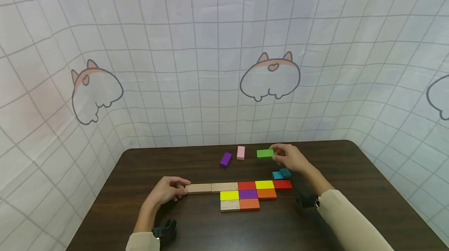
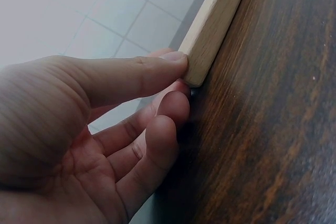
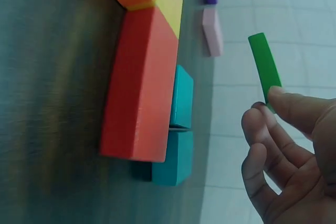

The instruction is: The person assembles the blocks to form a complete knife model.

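My right hand pinches one end of a green block between thumb and fingertips, held up off the table in the right wrist view. At the left, my left hand holds the near end of a plain wood block, thumb on one face and a finger behind it. That block begins a row that runs right through another wood block, a red block, a yellow block and a red end block. Under the row lie shorter rows with a purple block and an orange block.
Two teal blocks lie just behind the row's right end. Farther back on the dark table are a loose purple block and a pink block. A white grid-patterned curtain surrounds the table's back and sides.
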Available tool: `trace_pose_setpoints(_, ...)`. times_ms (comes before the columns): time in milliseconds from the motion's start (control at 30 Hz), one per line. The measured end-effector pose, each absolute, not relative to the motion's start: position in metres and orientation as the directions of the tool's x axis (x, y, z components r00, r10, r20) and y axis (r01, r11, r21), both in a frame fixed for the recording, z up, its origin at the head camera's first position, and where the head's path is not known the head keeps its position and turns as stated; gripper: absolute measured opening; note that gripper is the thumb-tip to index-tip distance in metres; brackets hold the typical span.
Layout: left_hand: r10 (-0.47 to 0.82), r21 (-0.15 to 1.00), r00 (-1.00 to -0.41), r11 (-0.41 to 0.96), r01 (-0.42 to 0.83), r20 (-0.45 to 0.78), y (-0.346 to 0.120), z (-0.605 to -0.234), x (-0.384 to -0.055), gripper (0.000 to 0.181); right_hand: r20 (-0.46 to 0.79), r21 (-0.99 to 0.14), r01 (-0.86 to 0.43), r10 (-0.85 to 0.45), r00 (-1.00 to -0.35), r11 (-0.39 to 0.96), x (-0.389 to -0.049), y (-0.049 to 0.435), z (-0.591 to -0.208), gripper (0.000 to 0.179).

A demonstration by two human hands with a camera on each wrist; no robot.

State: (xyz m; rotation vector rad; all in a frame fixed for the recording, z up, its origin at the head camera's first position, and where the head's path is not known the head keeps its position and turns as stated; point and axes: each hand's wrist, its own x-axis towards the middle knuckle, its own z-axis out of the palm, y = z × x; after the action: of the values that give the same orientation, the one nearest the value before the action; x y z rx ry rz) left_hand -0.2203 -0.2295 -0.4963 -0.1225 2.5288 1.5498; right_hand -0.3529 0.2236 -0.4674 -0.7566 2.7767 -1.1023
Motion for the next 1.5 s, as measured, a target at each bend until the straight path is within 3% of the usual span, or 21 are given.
trace_pose_setpoints(333,0.019,0.873,-0.981,0.459,-0.165,-0.195,-0.232,-0.497,-0.218,0.023,0.143,-0.654,-0.454,-0.491,-0.859,0.605,-0.294,0.247,-0.461,0.034)
trace_pose_setpoints(700,0.019,0.872,-0.981,0.461,-0.165,-0.195,-0.229,-0.497,-0.222,0.023,0.070,-0.676,-0.452,-0.559,-0.826,0.583,-0.252,0.268,-0.476,0.038)
trace_pose_setpoints(1067,0.014,0.870,-0.980,0.462,-0.172,-0.201,-0.229,-0.497,-0.220,0.022,-0.024,-0.723,-0.434,-0.647,-0.762,0.538,-0.235,0.266,-0.481,0.030)
trace_pose_setpoints(1500,0.021,0.871,-0.979,0.462,-0.169,-0.201,-0.229,-0.497,-0.220,0.022,-0.026,-0.688,-0.448,-0.636,-0.771,0.571,-0.234,0.258,-0.486,0.030)
